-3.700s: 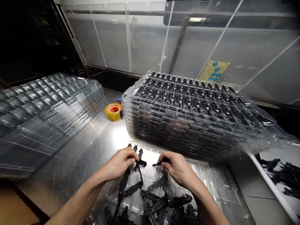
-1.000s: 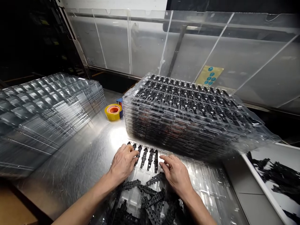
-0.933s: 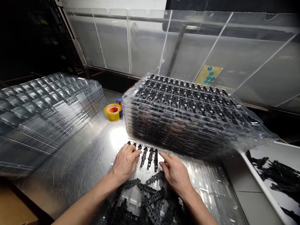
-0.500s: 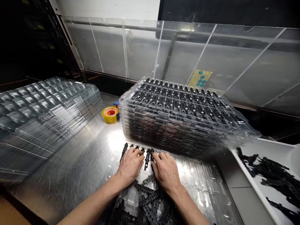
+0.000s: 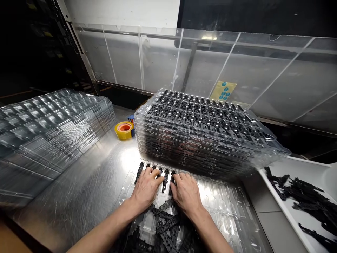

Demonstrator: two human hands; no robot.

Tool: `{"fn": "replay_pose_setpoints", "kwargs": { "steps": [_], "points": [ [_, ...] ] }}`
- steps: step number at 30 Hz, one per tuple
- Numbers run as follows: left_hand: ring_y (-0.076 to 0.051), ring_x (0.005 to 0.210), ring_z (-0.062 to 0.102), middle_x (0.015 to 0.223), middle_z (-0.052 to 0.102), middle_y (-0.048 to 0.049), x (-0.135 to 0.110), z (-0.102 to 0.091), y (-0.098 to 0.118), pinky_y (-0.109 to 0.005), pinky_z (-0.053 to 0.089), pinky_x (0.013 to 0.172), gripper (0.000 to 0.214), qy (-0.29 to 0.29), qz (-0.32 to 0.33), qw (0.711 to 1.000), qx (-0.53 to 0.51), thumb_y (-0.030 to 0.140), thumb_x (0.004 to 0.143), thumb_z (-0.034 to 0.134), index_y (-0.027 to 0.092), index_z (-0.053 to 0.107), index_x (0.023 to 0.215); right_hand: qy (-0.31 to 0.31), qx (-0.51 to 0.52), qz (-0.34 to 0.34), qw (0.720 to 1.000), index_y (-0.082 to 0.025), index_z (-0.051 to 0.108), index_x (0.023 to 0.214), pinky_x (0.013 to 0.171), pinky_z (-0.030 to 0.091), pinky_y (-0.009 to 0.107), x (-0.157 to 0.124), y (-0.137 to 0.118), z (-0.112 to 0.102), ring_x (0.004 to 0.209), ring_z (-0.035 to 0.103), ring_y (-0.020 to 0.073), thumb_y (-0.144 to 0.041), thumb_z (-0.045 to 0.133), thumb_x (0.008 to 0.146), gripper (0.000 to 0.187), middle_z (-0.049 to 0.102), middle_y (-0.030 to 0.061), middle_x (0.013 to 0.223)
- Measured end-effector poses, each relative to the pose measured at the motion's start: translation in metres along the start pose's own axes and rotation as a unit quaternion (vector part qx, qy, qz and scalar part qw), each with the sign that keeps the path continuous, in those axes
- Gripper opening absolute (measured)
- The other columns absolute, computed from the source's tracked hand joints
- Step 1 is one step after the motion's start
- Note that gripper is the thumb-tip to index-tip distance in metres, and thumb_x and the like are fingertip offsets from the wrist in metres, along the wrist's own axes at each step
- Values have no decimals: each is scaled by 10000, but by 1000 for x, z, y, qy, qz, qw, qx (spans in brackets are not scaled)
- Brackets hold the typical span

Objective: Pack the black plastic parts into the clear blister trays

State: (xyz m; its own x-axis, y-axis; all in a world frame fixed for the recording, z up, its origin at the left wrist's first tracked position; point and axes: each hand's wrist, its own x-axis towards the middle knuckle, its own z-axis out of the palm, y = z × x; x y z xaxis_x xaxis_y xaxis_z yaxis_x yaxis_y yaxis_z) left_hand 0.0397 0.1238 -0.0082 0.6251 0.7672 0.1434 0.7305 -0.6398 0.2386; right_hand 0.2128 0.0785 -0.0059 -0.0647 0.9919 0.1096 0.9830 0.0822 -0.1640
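Note:
A clear plastic tray [image 5: 226, 196] lies in front of me, with a row of narrow black plastic parts [image 5: 165, 181] in its far pockets. My left hand [image 5: 146, 188] rests over that row with curled fingers, thumb and forefinger close together; what is between them is hidden. With its thumb and fingers, my right hand [image 5: 188, 191] grips a black plastic part [image 5: 172, 175] at the row's right end, partly covered by the hand. Nearer to me, between my forearms, loose black parts [image 5: 168, 226] lie in a heap on the tray.
Behind the tray rises a tall stack of filled clear trays [image 5: 200, 140]. Another stack of clear trays [image 5: 58, 130] stands left on the metal table [image 5: 92, 182]. Yellow tape [image 5: 122, 135] lies between them. A white bin [image 5: 286, 221] with black parts is at right.
My right hand and the part in it have shifted slightly right, widening the gap to the neighbouring part. My left hand has barely moved. The camera view has tilted a little.

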Motion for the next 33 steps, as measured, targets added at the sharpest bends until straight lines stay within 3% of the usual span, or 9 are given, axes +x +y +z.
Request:
{"fn": "replay_pose_setpoints", "kwargs": {
  "steps": [5,8,10,14,18,22,27,30,33],
  "points": [
    [-219,922,494,1009,628,-69,-15,-13,-9,-360,459,778,256,37,-22,997,-59,86,903,453,182,662,1017,-54,85,-45,994,-273,622,1083,696,373,292,-25,9,-20,851,498,198,-272,569,895,195,581,33,922],
    [-192,836,508,876,614,-51,-32,-25,0,-329,455,721,194,-20,-43,994,-99,118,905,480,172,658,958,-99,120,-67,985,-292,666,957,672,376,287,-39,10,-22,848,495,197,-164,587,861,179,577,18,896],
    [-196,837,512,870,603,-36,-43,-31,11,-334,453,718,88,-78,-36,991,-104,159,867,567,184,648,892,-90,111,-76,987,-267,675,897,702,385,302,-46,10,-20,886,502,204,-102,502,886,239,587,29,922],
    [-236,901,515,943,594,-45,-57,-34,26,-377,454,747,78,-148,-39,987,-43,101,792,606,179,612,798,-119,176,-57,976,-237,651,1024,730,427,293,-57,24,-28,893,556,188,-149,401,944,277,604,56,1020],
    [-212,850,517,904,588,-57,-56,-26,21,-353,459,730,217,-120,-60,991,-10,18,830,462,167,614,873,-163,219,-7,962,-265,628,1135,657,437,262,-61,50,-56,773,589,161,-291,353,981,315,600,41,922],
    [-208,841,501,914,581,-66,-34,-20,11,-327,450,690,300,-57,-52,997,19,13,861,396,182,621,965,-149,108,18,983,-280,678,1046,559,358,255,-43,60,-77,688,555,152,-197,322,967,374,550,37,829],
    [-258,917,496,939,576,-85,1,-17,4,-381,448,757,126,-70,-40,996,39,102,803,555,178,630,869,-141,-7,-28,990,-248,710,866,567,291,259,0,46,-61,717,524,150,5,395,844,404,519,34,786],
    [-260,925,498,945,573,-87,6,-16,4,-385,451,767,120,-68,-42,996,39,109,795,567,175,626,876,-125,-10,-34,992,-227,696,848,608,307,256,16,42,-43,746,534,148,-91,474,882,263,538,36,828],
    [-245,926,497,967,569,-81,-3,-21,5,-371,455,778,146,-69,-52,996,27,109,814,557,168,622,931,-99,-16,-17,995,-225,671,922,623,318,257,16,44,-29,755,542,154,-174,506,909,174,566,37,870]
  ]
}}
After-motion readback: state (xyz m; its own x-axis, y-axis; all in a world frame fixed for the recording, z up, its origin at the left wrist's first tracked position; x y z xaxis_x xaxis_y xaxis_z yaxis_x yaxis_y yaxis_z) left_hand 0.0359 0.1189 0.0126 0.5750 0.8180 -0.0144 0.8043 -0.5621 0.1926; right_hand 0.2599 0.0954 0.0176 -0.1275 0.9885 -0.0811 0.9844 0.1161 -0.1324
